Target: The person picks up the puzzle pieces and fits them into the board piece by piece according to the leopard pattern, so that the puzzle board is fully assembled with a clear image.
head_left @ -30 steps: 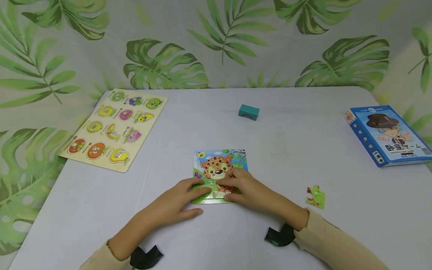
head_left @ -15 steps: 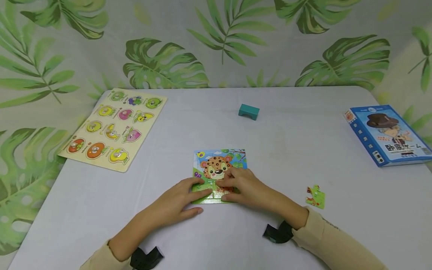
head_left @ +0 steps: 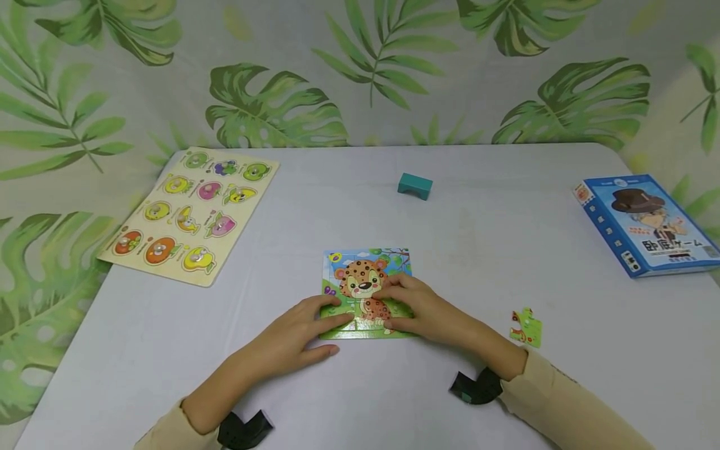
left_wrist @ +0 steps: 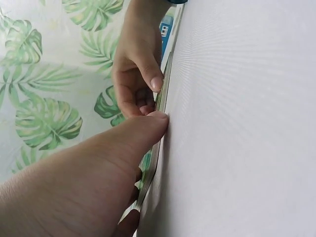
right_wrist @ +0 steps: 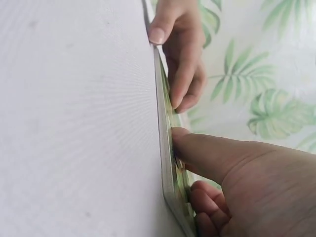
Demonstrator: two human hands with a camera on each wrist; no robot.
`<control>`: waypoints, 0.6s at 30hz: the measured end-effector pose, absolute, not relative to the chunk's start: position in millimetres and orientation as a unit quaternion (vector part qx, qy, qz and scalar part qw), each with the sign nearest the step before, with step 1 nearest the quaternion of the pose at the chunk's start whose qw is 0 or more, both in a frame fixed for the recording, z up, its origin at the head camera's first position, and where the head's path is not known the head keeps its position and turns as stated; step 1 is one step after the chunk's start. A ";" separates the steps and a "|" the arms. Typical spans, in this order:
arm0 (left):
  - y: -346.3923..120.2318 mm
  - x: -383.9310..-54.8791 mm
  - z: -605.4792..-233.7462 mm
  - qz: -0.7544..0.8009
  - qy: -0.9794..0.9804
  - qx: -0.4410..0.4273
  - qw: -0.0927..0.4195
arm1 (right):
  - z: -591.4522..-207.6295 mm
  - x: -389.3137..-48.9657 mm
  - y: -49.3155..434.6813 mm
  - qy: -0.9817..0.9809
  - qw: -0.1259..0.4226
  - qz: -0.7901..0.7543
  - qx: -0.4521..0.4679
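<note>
A square jigsaw puzzle [head_left: 365, 279] with a spotted leopard cub lies at the middle of the table. My left hand [head_left: 300, 331] rests its fingertips on the puzzle's lower left, its thumb on the cloth in front of the near edge. On the right side, my right hand [head_left: 424, 309] touches the picture with thumb and fingertips, its palm covering part of the lower right. Seen from the left wrist, the puzzle board [left_wrist: 163, 91] appears edge-on, lying flat. A loose green puzzle piece [head_left: 526, 327] lies to the right, beyond the right forearm.
At the back left is a wooden fruit board [head_left: 188, 219]. A teal arched block [head_left: 415, 186] stands behind the puzzle, and a blue game box [head_left: 647, 225] lies at the far right. The white-covered table [head_left: 315, 212] meets a leaf-patterned cloth behind.
My right hand has slid a little to the right across the puzzle, uncovering the cub's body and the lower middle pieces. The left hand has stayed in place.
</note>
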State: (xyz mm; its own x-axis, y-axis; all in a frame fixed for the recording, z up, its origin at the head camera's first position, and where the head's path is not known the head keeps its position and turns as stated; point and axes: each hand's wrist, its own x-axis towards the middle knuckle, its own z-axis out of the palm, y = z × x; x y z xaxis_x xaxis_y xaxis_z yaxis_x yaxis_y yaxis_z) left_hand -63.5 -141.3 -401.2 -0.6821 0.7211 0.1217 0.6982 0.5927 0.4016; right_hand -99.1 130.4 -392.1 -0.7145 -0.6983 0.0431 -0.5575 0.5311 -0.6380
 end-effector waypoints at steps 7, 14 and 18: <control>-141.3 -63.8 -402.6 0.211 0.893 0.397 0.031 | -381.8 -94.5 133.1 0.869 0.135 -0.330 -0.344; -141.0 -64.2 -402.7 0.210 0.893 0.396 0.032 | -357.1 -81.9 166.3 0.876 0.109 -0.342 -0.322; -141.3 -64.2 -402.3 0.207 0.894 0.397 0.030 | -343.3 -68.6 195.6 0.896 0.043 -0.329 -0.296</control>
State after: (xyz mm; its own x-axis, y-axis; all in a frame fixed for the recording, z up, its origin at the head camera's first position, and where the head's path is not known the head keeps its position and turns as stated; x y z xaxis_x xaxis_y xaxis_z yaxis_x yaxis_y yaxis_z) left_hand -64.2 -141.3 -402.3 -0.6837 0.7213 0.1108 0.6966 0.5997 0.3939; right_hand -68.6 195.6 -343.3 -0.8216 -0.5578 0.1180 -0.5016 0.6087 -0.6148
